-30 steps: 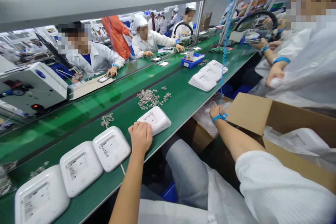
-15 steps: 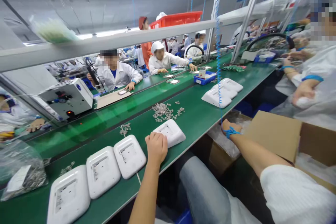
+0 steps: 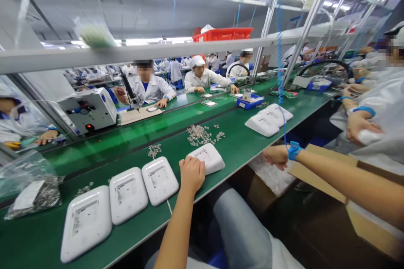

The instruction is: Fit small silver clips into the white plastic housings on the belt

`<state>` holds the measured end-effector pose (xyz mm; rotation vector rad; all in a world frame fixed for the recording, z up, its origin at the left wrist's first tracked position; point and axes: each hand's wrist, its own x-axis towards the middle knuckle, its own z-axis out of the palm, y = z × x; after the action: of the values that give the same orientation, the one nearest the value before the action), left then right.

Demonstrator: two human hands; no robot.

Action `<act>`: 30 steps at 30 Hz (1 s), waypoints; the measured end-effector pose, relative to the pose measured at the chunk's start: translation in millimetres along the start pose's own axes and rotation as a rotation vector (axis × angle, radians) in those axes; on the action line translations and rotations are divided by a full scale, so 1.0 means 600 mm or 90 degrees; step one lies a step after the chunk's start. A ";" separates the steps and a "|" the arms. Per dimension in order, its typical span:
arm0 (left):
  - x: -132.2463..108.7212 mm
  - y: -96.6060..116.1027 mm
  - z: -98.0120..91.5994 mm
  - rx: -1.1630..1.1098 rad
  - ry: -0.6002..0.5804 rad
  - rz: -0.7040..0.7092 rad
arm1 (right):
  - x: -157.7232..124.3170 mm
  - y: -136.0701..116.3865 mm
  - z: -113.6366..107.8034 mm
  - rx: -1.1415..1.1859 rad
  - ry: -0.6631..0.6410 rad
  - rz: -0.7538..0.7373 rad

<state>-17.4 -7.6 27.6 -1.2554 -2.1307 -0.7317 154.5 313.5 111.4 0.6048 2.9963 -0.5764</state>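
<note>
My left hand (image 3: 192,173) has its fingers curled over the left end of a white plastic housing (image 3: 212,157) near the bench edge. Part of that housing is hidden under the fingers. To the left, three similar white housings (image 3: 160,180) lie in a row, recessed sides up. Behind the held one is a loose pile of small metal parts (image 3: 199,135). My right hand (image 3: 276,156), with a blue wrist strap (image 3: 294,151), hangs off the bench edge above a carton of clear plastic bags (image 3: 274,178). Its fingers point down, loosely apart, with nothing visible in them.
More white housings (image 3: 264,121) stand farther right, beside a blue tray (image 3: 250,101). A bag of metal parts (image 3: 34,195) lies at left. A coiled blue cord (image 3: 280,63) hangs by my right arm. Co-workers sit across the green bench (image 3: 132,241); another person's hands (image 3: 361,128) are at right.
My right hand has turned and shifted slightly, its forearm now more level over the cardboard flap. My left hand stays on the same housing. The camera view has shifted a little.
</note>
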 end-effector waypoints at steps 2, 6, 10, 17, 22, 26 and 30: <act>-0.001 0.000 0.002 -0.014 0.003 -0.013 | -0.003 -0.020 -0.019 0.005 -0.151 -0.007; -0.009 -0.002 0.007 -0.010 0.169 0.031 | -0.007 -0.114 -0.028 0.238 -0.335 -0.192; -0.021 0.003 0.003 0.000 0.228 0.120 | 0.011 -0.213 0.023 0.463 -0.482 -0.317; -0.012 0.016 0.004 -0.009 0.183 0.226 | 0.066 -0.249 0.096 0.525 -0.552 -0.341; -0.004 0.007 0.010 -0.038 0.193 0.172 | 0.069 -0.252 0.093 0.451 -0.435 -0.365; -0.004 0.001 0.014 -0.041 0.202 0.108 | 0.061 -0.258 0.088 0.236 -0.121 -0.507; -0.004 0.002 0.012 -0.052 0.175 0.065 | 0.071 -0.262 0.087 0.098 0.037 -0.598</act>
<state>-16.5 -3.3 20.9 -1.2184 -1.8190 -0.8980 53.0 175.5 113.6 -0.8674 3.1496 -0.8051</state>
